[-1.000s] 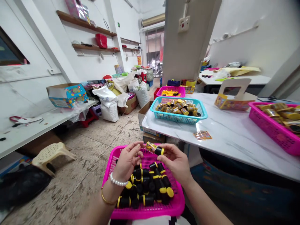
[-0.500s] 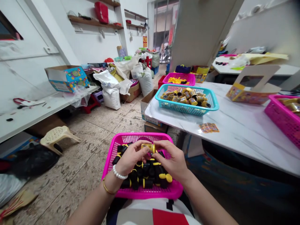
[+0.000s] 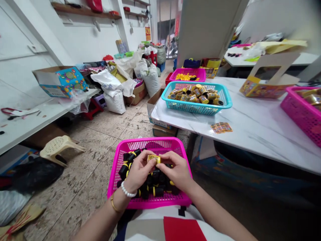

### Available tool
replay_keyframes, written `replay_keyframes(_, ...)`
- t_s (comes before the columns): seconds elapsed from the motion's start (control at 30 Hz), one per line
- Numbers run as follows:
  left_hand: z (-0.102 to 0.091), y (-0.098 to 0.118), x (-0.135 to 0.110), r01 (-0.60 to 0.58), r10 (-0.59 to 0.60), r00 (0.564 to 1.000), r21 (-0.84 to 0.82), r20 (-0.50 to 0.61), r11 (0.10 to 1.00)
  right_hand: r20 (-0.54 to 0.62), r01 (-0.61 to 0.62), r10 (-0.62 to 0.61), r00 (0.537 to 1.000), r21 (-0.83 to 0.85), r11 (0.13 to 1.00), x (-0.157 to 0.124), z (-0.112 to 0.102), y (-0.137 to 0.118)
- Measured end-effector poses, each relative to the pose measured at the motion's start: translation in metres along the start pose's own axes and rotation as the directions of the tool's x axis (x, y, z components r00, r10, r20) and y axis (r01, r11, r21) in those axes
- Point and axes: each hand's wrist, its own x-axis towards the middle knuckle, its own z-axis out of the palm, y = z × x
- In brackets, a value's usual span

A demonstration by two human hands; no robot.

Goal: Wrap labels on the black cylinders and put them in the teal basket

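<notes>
Over the pink basket, my left hand pinches a small canister with a yellow printed label between thumb and fingers. My right hand has its thumb and fingertips closed on the canister's right end. Part of the canister is hidden behind the fingers. Beneath both hands, several black canisters with yellow rims lie jumbled in the basket, which rests at my lap.
On the marble-patterned table stand a turquoise basket of gold-labelled canisters, a pink tray of yellow pieces, printed cards and a display box. A second pink basket is at right. A plastic stool stands left.
My view has shifted slightly, so the surroundings sit higher and a little left. Both hands still grip the canister, which now shows more of its printed label.
</notes>
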Motion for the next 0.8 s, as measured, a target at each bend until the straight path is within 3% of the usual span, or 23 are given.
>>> replay_keyframes(0.07,0.002,-0.009,0.0,-0.107,0.112,0.992,0.087,-0.054,0.99,0.02,-0.151,0.15,0.989,0.101,0.983,0.001,0.001,0.007)
replay_keyframes(0.13,0.003,-0.014,0.002,-0.166,0.171,0.985,0.134,-0.033,0.977,0.069,-0.282,0.274,0.959,0.186,0.941,0.003,-0.001,0.012)
replay_keyframes(0.23,0.001,-0.016,0.011,-0.021,0.02,0.998,0.015,0.056,1.0,0.137,-0.347,0.323,0.936,0.221,0.911,0.007,-0.012,0.014)
replay_keyframes(0.37,0.004,-0.017,0.021,0.251,-0.226,0.962,-0.172,0.152,0.953,0.228,-0.305,0.258,0.939,0.207,0.929,0.008,-0.028,0.014)
replay_keyframes(0.5,0.011,-0.023,0.025,0.427,-0.345,0.899,-0.366,0.27,0.827,0.173,-0.263,0.228,0.958,0.22,0.939,0.008,-0.033,0.021)
replay_keyframes(0.63,0.011,-0.032,0.027,0.478,-0.382,0.877,-0.444,0.292,0.758,0.126,-0.251,0.231,0.965,0.177,0.952,0.01,-0.033,0.029)
replay_keyframes(0.8,0.01,-0.041,0.031,0.521,-0.459,0.853,-0.441,0.247,0.731,0.105,-0.114,0.108,0.989,0.045,0.993,0.015,-0.032,0.035)
